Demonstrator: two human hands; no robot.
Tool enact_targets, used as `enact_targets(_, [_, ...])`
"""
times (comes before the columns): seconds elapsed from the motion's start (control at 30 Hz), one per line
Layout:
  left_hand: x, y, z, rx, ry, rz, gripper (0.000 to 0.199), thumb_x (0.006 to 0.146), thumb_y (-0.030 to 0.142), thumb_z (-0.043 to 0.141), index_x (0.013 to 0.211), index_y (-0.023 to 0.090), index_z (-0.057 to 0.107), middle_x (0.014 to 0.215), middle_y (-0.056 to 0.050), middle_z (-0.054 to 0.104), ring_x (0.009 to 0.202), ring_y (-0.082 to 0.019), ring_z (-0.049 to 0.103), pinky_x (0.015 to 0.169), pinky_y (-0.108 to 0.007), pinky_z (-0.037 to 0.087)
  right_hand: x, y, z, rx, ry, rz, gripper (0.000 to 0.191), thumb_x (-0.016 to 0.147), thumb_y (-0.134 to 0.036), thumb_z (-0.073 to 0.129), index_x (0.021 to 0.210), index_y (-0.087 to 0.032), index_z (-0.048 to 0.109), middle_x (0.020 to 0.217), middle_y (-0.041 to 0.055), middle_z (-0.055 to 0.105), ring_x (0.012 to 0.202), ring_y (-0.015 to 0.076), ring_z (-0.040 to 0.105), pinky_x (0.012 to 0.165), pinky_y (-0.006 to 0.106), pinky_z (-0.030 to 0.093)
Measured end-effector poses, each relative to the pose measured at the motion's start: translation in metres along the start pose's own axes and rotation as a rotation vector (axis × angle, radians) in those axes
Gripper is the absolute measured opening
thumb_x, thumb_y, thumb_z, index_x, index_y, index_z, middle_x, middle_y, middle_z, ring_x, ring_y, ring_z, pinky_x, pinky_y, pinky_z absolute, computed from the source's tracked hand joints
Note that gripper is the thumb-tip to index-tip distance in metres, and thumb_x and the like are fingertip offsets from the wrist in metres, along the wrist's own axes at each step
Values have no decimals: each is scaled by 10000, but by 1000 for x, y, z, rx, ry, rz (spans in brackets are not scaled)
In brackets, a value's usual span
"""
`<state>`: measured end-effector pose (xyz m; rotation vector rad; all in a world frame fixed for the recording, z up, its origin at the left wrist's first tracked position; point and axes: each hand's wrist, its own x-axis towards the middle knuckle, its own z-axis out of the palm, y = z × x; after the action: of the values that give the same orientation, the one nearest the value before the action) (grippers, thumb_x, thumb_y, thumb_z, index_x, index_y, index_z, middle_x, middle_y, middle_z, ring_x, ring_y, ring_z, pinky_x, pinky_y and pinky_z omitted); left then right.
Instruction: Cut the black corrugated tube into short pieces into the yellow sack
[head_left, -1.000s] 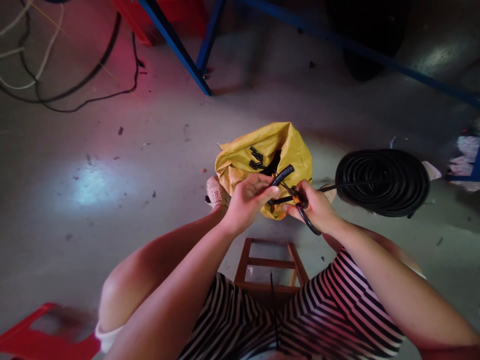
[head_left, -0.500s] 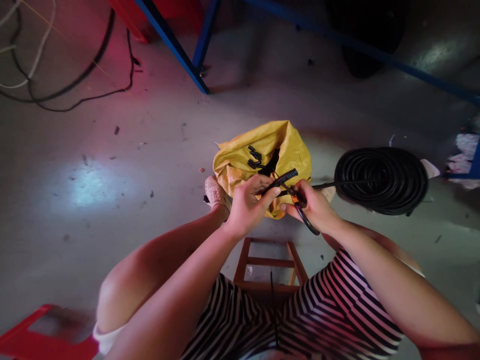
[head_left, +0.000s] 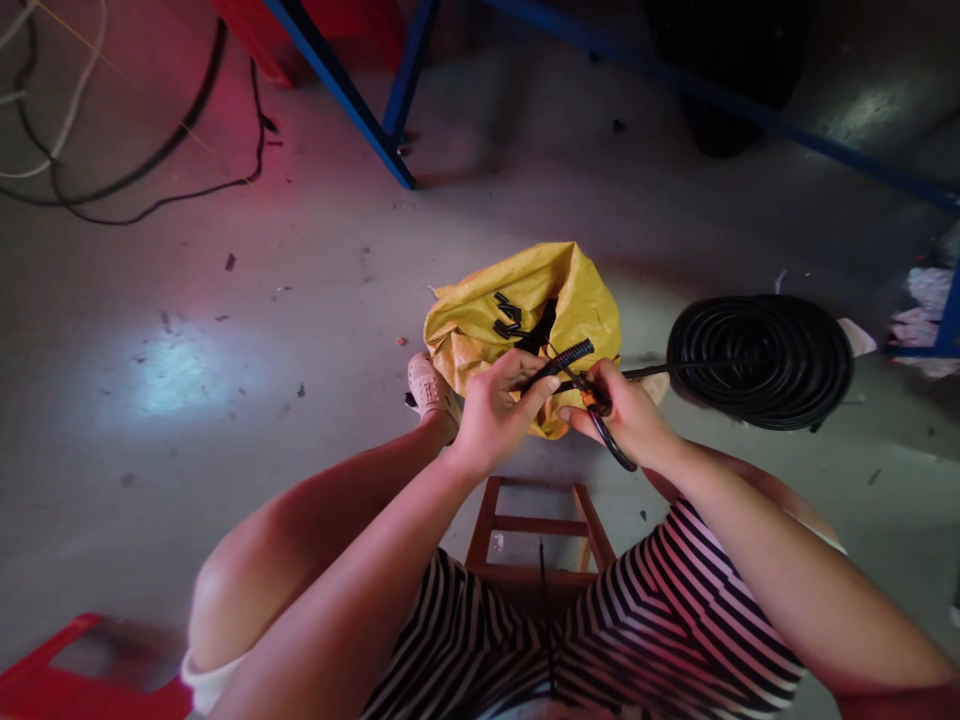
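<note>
My left hand (head_left: pixel 491 405) is closed around a ribbed black corrugated tube piece (head_left: pixel 571 357), pinched between thumb and fingers. In my right hand (head_left: pixel 626 405) are scissors (head_left: pixel 615 440) with a looped dark handle and an orange part near the pivot. Their blades reach toward the tubing by my left fingertips; whether they touch it is hard to make out. A thin black tube (head_left: pixel 646 373) runs from my hands to a large black coil (head_left: pixel 761 360) on the right. Below both hands sits an open yellow bag (head_left: pixel 589 300), with several short black tube pieces (head_left: pixel 508 315) on its inner side.
A wooden stool frame (head_left: pixel 541 524) stands between my legs. Blue metal legs (head_left: pixel 352 110) and a red object (head_left: pixel 322 35) are ahead. Loose cables (head_left: pixel 169 155) lie on the floor at upper left, and a red plastic stool (head_left: pixel 82 680) stands at lower left.
The whole view has shifted very slightly. Both hands keep the same grip and pose around the tube and scissors.
</note>
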<state>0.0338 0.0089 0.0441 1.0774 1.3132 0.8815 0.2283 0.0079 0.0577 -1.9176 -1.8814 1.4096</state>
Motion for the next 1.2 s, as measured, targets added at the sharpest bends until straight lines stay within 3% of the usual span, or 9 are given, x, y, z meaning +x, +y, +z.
enact_targets(0.8, [1,-1,1,90,22,12,144,821,286,734,875,171,668,838,-41,753,744,-166,716,738,-284,598,0,-3,-2,-38,-17,20,406,763,-504,679,949,-254,419,753,-18,583,621,161,498,601,283,339])
enact_targets(1.2, [0,1,1,21,23,19,152,832,271,726,923,156,686,853,-50,752,747,-158,715,744,-280,591,-1,1,0,80,6,28,410,768,-536,681,930,-262,421,709,-44,547,624,161,501,606,286,357])
